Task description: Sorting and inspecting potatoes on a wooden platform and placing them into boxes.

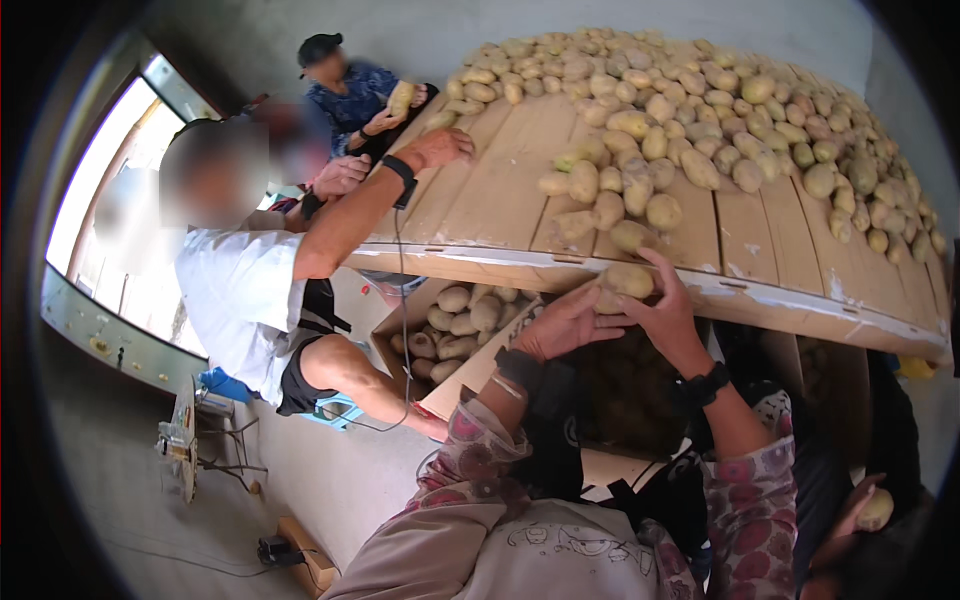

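Over the near edge of the wooden table, my left hand and my right hand come together around a yellowish potato. My right thumb and fingers wrap its right side, while my left fingers lie below and against its left side. A second pale shape beside my left thumb is partly covered, and I cannot tell whether it is another potato. Just beyond my hands, a loose potato lies near the table edge. Behind it a large heap of potatoes spreads over the tabletop.
Below the table, a cardboard box holds several potatoes; a darker box lies under my hands. At left, a person in a white shirt rests a hand on the table. Another person holds a potato; a third person's hand appears lower right.
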Action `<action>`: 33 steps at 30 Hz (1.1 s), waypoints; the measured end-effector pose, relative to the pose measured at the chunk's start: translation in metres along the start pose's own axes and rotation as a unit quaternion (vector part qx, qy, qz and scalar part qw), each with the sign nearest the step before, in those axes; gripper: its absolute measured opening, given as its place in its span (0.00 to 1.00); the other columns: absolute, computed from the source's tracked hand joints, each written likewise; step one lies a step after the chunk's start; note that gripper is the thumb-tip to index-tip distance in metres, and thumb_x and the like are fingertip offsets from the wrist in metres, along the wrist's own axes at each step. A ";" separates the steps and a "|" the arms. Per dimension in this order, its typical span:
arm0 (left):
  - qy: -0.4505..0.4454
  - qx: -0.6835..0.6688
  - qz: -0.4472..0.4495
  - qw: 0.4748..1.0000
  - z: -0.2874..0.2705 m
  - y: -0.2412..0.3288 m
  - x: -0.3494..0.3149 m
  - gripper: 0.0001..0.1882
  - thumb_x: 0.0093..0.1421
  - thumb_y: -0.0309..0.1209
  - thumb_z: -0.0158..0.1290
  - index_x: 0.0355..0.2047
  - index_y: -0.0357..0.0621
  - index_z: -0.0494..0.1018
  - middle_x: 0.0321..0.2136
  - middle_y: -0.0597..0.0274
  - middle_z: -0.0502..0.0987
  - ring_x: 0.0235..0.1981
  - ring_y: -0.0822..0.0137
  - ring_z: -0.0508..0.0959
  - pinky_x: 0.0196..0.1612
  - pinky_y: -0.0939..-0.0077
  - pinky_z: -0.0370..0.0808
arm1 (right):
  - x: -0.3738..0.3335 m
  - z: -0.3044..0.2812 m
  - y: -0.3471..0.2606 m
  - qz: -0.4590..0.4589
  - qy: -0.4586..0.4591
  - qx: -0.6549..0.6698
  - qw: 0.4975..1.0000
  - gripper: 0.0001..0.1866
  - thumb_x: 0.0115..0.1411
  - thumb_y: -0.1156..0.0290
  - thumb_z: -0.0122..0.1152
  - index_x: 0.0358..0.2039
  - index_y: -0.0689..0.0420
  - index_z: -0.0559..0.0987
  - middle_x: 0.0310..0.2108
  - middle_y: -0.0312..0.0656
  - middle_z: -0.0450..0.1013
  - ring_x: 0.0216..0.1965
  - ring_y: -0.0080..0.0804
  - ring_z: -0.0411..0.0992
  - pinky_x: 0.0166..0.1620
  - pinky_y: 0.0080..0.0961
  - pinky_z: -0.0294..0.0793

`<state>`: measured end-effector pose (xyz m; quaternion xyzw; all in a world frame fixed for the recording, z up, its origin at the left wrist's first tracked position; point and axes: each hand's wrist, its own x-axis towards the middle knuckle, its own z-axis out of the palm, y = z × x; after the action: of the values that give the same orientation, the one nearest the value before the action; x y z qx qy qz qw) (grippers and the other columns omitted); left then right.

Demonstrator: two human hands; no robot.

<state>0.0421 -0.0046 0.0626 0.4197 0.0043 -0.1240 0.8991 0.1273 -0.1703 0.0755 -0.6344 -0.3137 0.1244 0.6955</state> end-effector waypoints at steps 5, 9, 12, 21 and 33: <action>0.084 0.000 0.081 0.993 -0.022 0.000 -0.021 0.23 0.63 0.34 0.48 0.57 0.50 0.57 0.46 0.59 0.72 0.42 0.64 0.76 0.44 0.71 0.75 | 0.010 0.015 0.019 0.005 -0.037 0.006 0.999 0.30 0.46 0.71 0.68 0.50 0.61 0.68 0.41 0.41 0.71 0.42 0.23 0.68 0.45 0.22 0.70; 0.075 0.032 0.104 0.991 -0.014 -0.007 -0.008 0.29 0.60 0.30 0.52 0.60 0.51 0.54 0.47 0.59 0.71 0.41 0.65 0.76 0.43 0.73 0.76 | 0.005 -0.003 0.019 0.016 -0.064 0.096 0.993 0.29 0.46 0.70 0.69 0.48 0.61 0.69 0.40 0.41 0.70 0.41 0.23 0.68 0.45 0.21 0.70; 0.059 0.052 0.104 0.991 -0.011 -0.010 -0.005 0.30 0.59 0.29 0.52 0.61 0.52 0.53 0.47 0.59 0.71 0.41 0.65 0.76 0.42 0.74 0.76 | 0.001 -0.006 0.020 0.012 -0.062 0.085 0.994 0.29 0.45 0.70 0.69 0.48 0.61 0.69 0.40 0.41 0.70 0.41 0.23 0.68 0.45 0.21 0.70; 0.117 0.050 0.084 0.988 -0.025 -0.007 -0.020 0.35 0.56 0.24 0.55 0.61 0.49 0.52 0.44 0.58 0.72 0.36 0.65 0.78 0.39 0.74 0.78 | -0.001 0.002 0.016 0.031 -0.063 0.052 0.996 0.29 0.47 0.64 0.70 0.45 0.66 0.69 0.36 0.42 0.72 0.37 0.24 0.70 0.41 0.21 0.71; 0.099 0.112 0.105 0.983 -0.002 0.000 -0.021 0.31 0.56 0.24 0.55 0.59 0.47 0.57 0.42 0.60 0.73 0.32 0.71 0.77 0.31 0.81 0.76 | 0.000 0.000 0.015 0.240 -0.111 0.097 0.960 0.30 0.57 0.46 0.53 0.38 0.67 0.73 0.26 0.43 0.74 0.25 0.25 0.74 0.27 0.18 0.73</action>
<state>0.0214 0.0012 0.0640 0.5264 0.0351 0.0134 0.8494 0.1309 -0.1682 0.0610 -0.6031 -0.2135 0.3870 0.6640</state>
